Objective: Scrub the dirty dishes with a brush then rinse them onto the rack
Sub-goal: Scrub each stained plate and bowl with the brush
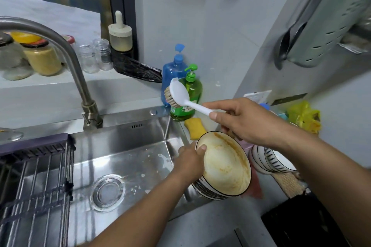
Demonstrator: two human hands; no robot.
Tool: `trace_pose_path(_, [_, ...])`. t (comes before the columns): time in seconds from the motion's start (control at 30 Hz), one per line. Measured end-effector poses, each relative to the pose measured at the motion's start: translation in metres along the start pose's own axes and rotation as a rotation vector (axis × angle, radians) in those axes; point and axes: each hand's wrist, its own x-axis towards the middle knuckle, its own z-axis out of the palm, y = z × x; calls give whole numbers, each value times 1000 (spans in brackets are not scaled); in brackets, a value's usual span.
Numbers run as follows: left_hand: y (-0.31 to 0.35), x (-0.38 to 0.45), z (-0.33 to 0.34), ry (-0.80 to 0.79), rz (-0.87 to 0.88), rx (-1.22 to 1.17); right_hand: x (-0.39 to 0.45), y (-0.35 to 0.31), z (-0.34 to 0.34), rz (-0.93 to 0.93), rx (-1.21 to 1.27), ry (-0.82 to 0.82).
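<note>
We tilt the stained bowl [224, 164] at the sink's [124, 146] right edge, left hand [189, 161] gripping its rim, right hand [247, 120] pinching the brush [180, 96], bristles up-left, just above the bowl.

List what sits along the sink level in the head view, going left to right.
Dish rack → faucet → sink drain → left hand → dirty bowl → stacked bowls → yellow bag.
</note>
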Motion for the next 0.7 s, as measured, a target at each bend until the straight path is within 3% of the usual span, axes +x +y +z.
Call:
trace_pose_path(0.07, [1,1,5,-12,-23,72,-3,2,-1,5,5,-4])
trace_pose_path(0.43, [-6,24,16,-53,-220,-20,-4,10,11,11,-25,-28])
trace_pose_path(0.7, [-27,11,-2,1,-192,-202,15,-3,33,-68,-62,-135])
